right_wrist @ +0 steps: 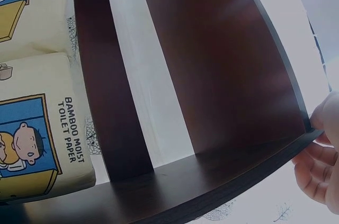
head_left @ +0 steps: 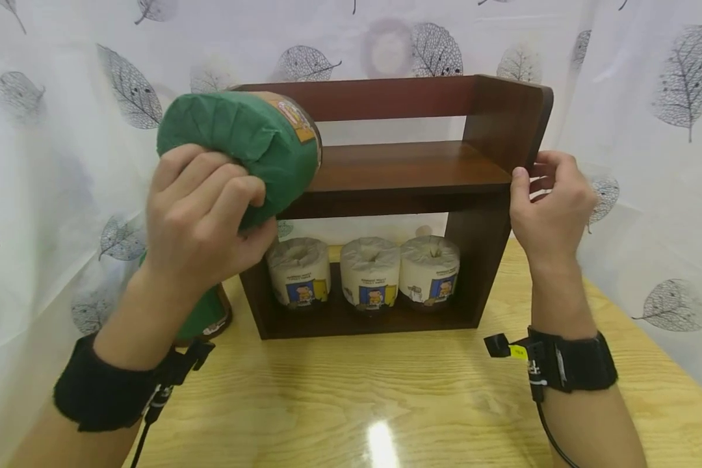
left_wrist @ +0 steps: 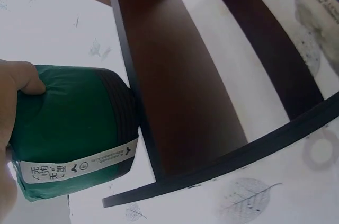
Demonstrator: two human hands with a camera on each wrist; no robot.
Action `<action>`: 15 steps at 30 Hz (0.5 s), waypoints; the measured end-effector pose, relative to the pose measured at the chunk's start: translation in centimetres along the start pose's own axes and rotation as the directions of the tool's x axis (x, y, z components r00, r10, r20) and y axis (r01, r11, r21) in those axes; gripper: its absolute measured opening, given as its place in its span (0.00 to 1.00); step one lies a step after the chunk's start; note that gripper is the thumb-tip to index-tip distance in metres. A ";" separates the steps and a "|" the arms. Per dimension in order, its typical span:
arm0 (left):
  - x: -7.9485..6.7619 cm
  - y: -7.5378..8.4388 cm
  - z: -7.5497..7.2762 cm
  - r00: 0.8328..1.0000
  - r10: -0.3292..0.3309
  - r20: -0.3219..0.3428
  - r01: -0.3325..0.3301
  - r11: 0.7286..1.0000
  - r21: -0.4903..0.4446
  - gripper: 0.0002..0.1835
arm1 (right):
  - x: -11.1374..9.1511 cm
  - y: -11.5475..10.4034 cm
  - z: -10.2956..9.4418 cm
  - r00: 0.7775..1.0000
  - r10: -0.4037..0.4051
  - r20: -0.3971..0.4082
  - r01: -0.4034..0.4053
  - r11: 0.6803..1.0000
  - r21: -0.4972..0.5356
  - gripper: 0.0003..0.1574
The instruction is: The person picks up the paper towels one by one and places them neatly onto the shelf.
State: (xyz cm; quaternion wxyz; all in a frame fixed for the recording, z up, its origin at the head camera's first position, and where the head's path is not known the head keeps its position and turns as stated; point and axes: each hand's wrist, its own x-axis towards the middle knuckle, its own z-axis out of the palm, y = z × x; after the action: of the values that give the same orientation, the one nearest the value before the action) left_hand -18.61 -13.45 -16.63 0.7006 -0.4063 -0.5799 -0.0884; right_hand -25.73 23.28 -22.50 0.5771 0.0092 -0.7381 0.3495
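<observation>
My left hand (head_left: 201,211) grips the end of a green-wrapped toilet paper roll (head_left: 240,133), fingers curled into its wrapper. The roll is held tilted in front of the left end of a dark wooden shelf (head_left: 409,168), level with its upper board. In the left wrist view the green roll (left_wrist: 74,123) shows a pale printed strip along its side. At the shelf's right side panel, my right hand (head_left: 552,201) pinches the edge between thumb and fingers. The right wrist view has the thumb on the near side of the shelf (right_wrist: 228,171) and the fingers behind.
Three cream toilet paper rolls, the left one (head_left: 300,273), the middle one (head_left: 370,273) and the right one (head_left: 429,272), stand upright in the lower compartment. Another green roll (head_left: 207,315) stands left of the shelf, partly behind my forearm. A leaf-patterned curtain (head_left: 637,84) hangs behind the wooden table (head_left: 339,390).
</observation>
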 end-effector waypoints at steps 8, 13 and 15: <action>2.0 -1.1 0.4 0.987 0.040 0.158 -0.031 0.998 -0.058 0.04 | -0.2 -0.1 0.1 1.000 -0.007 0.008 0.007 1.000 0.003 0.21; 3.4 -1.6 1.1 0.952 0.039 0.304 -0.013 0.996 -0.088 0.06 | -0.2 0.0 0.0 1.000 -0.006 0.008 0.007 1.000 -0.007 0.22; 4.0 -1.8 1.3 0.931 0.038 0.363 -0.014 0.997 -0.070 0.06 | -0.1 0.0 0.0 1.000 -0.003 0.004 0.003 1.000 0.000 0.21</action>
State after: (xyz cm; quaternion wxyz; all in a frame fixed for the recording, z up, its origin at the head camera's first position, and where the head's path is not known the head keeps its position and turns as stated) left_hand -19.43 -12.35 -12.27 0.5682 -0.4464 -0.6909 -0.0216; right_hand -25.65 23.27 -22.60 0.5762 0.0108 -0.7391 0.3487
